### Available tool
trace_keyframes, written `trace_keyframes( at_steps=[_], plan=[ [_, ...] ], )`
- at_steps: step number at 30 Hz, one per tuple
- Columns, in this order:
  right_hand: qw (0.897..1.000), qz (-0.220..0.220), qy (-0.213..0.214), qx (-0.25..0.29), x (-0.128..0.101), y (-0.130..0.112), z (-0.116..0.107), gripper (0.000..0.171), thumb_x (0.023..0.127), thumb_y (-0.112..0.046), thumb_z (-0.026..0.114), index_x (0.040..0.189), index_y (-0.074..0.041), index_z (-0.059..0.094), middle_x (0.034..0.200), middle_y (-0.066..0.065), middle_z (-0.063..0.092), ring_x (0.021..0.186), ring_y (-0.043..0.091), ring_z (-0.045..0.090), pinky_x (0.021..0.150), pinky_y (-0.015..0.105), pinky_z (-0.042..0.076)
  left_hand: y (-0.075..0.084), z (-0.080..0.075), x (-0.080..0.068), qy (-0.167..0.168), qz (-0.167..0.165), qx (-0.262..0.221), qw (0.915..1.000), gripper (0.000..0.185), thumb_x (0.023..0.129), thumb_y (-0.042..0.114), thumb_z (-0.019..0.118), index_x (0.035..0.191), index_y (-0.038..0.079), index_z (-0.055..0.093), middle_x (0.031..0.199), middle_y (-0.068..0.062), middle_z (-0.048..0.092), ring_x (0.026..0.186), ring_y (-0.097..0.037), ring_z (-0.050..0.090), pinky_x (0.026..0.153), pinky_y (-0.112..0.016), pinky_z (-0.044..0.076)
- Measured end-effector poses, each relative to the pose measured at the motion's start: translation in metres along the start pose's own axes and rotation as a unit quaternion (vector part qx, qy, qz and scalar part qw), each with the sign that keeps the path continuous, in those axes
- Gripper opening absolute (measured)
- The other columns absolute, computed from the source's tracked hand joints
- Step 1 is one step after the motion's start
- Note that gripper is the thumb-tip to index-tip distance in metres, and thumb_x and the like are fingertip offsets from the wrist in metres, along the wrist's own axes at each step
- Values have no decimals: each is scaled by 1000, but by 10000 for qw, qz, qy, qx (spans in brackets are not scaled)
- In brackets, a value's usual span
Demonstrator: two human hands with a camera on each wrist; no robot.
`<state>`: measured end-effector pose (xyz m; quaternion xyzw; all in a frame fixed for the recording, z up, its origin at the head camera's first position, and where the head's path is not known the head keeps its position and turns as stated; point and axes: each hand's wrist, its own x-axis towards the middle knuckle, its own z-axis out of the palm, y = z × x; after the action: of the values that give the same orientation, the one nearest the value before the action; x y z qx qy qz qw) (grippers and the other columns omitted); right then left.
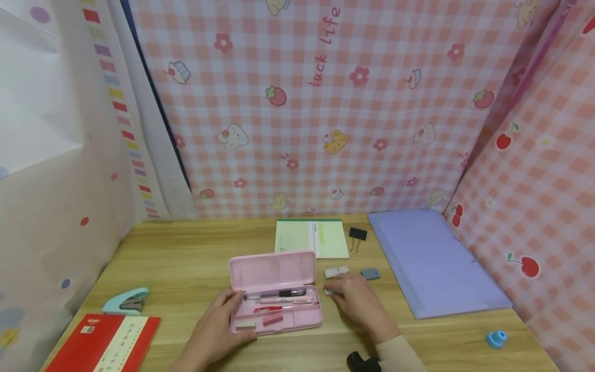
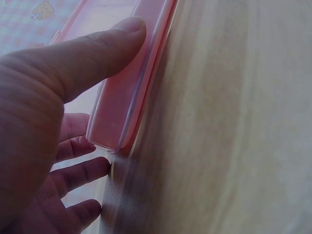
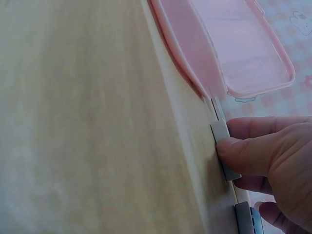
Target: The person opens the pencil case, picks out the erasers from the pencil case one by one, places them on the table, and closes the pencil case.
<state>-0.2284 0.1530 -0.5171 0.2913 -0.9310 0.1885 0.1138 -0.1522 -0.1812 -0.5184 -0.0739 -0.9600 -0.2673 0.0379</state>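
An open pink pencil case (image 1: 307, 319) stands mid-table with its lid (image 1: 271, 271) raised. Inside lie several pens, among them a black pen (image 1: 293, 293) and a red pen (image 1: 269, 309), plus a pink eraser (image 1: 272, 319) and a whitish block (image 1: 245, 324). My left hand (image 1: 211, 330) holds the case by its left end, the thumb (image 2: 109, 51) on its front. To the right of the case, my right hand (image 1: 358, 302) pinches a small whitish eraser (image 3: 225, 148) between thumb and fingers, at table level. Just beyond are another white eraser (image 1: 335, 272) and a blue-grey eraser (image 1: 370, 274).
A green notepad (image 1: 321, 240) and black binder clip (image 1: 358, 234) lie behind the case. On the right are a purple folder (image 1: 441, 266) and a blue cap-like piece (image 1: 497, 339). A red book (image 1: 88, 343) and mint stapler (image 1: 125, 301) lie left. Checked cloth (image 1: 297, 119) hangs behind.
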Motion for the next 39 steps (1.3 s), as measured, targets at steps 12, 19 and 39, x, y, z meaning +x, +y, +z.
trace_keyframes(
  at_steps=[12,19,39],
  plan=[
    [10000,17,-58,37,0,-4,-6,24,77,-12,78,101,-18,75,101,-2,71,93,18,62,83,38,50,-2,2,-1,114,126,-19,9999,101,60,62,82,138,6,52,134,-4,46,119,-22,46,99,-45,42],
    [10000,-45,17,83,5,-17,-16,23,80,-18,77,103,-17,75,101,-2,70,95,16,61,85,37,51,-2,1,0,91,109,-41,9999,98,61,58,83,138,6,52,134,-5,46,120,-24,47,99,-46,42],
    [9746,-2120,-701,-158,37,-118,8,11,85,-26,73,96,-27,77,91,-16,67,85,-2,60,79,17,48,-3,2,0,295,340,-107,9989,97,60,55,86,136,4,53,132,-6,50,119,-24,50,97,-45,44]
  ],
)
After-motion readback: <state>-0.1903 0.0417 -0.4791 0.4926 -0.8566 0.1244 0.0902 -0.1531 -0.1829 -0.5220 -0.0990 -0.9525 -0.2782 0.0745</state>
